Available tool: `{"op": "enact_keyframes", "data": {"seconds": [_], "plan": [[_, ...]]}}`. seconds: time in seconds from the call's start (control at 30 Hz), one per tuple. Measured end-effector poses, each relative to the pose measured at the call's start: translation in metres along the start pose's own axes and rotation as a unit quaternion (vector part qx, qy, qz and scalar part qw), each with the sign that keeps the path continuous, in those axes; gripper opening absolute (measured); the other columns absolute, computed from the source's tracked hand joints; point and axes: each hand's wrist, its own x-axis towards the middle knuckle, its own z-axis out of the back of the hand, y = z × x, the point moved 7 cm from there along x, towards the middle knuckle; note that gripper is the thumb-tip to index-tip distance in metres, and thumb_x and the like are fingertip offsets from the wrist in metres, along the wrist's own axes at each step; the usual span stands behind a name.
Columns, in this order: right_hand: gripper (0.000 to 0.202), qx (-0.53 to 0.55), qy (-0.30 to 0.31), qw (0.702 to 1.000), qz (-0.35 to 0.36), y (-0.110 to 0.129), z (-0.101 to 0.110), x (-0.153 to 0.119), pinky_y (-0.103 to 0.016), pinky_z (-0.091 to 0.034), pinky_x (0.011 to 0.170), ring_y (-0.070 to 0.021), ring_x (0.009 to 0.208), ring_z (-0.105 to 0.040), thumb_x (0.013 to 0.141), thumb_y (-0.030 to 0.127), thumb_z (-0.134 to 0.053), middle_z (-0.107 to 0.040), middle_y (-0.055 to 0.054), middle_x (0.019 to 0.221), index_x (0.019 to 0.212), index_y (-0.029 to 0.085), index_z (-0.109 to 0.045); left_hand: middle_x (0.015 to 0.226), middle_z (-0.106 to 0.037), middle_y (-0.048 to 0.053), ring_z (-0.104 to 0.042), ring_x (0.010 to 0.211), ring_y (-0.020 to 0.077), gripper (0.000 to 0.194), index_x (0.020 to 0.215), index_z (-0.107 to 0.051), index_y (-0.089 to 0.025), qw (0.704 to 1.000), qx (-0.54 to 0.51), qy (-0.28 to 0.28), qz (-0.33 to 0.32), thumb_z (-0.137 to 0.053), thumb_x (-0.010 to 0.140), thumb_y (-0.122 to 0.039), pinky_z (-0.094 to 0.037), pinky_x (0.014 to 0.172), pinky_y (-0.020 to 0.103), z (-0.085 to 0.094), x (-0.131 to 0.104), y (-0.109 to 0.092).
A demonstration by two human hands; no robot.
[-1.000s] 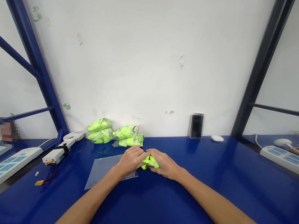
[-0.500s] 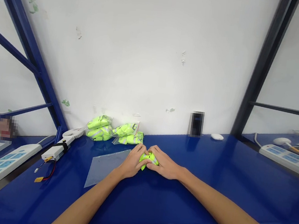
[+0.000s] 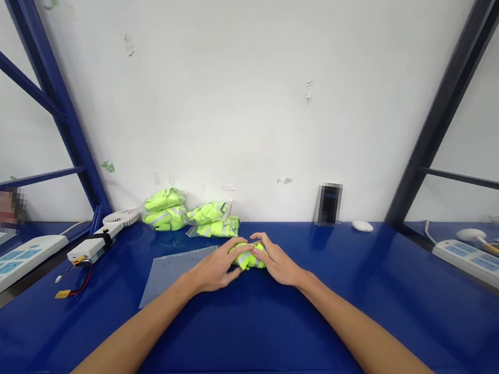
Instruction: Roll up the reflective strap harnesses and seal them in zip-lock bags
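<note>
A folded neon yellow-green reflective vest (image 3: 248, 260) with silver strips lies as a small bundle on the blue table (image 3: 267, 341). My left hand (image 3: 220, 265) curves around its left side, thumb at the near edge and fingers over the top. From the right, my right hand (image 3: 280, 263) presses on the bundle with bent fingers. Parts of the vest are hidden under both hands. A flat clear plastic bag (image 3: 172, 274) lies beside my left hand, partly covered by that hand and forearm.
Bagged neon vests (image 3: 165, 208) and more bagged vests (image 3: 213, 218) rest by the wall. A white fan (image 3: 122, 217) and a white device with wires (image 3: 92, 246) are at left. A dark phone-like object (image 3: 329, 205) and a white case (image 3: 362, 226) stand at the back right.
My hands have shifted their hold on the vest: the fingers have loosened and the left thumb has moved down to its near edge. More of the bundle shows between the hands.
</note>
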Motion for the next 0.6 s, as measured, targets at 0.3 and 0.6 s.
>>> {"op": "enact_keyframes", "data": {"seconds": [0.3, 0.6], "plan": [[0.04, -0.027, -0.078, 0.996, 0.018, 0.001, 0.003, 0.002, -0.041, -0.039, 0.101, -0.0268, 0.119, -0.053, 0.091, 0.048, -0.051, -0.057, -0.012, 0.131, 0.117, 0.02, -0.061, 0.124, -0.042, 0.011, -0.042, 0.121, 0.0249, 0.04, 0.129, -0.039, -0.025, 0.997, -0.042, -0.055, 0.035, -0.05, 0.091, -0.025, -0.039, 0.103, 0.044, -0.008, 0.002, 0.016], [0.046, -0.101, 0.01, 0.994, 0.031, 0.018, -0.01, -0.006, -0.046, -0.032, 0.11, -0.0252, 0.133, -0.04, 0.1, 0.041, -0.029, -0.049, -0.011, 0.14, 0.138, 0.019, -0.044, 0.106, -0.047, 0.008, -0.046, 0.101, 0.022, 0.015, 0.103, -0.047, -0.02, 0.992, -0.067, -0.094, 0.059, -0.05, 0.092, -0.03, -0.041, 0.092, 0.039, -0.003, 0.005, 0.017]]}}
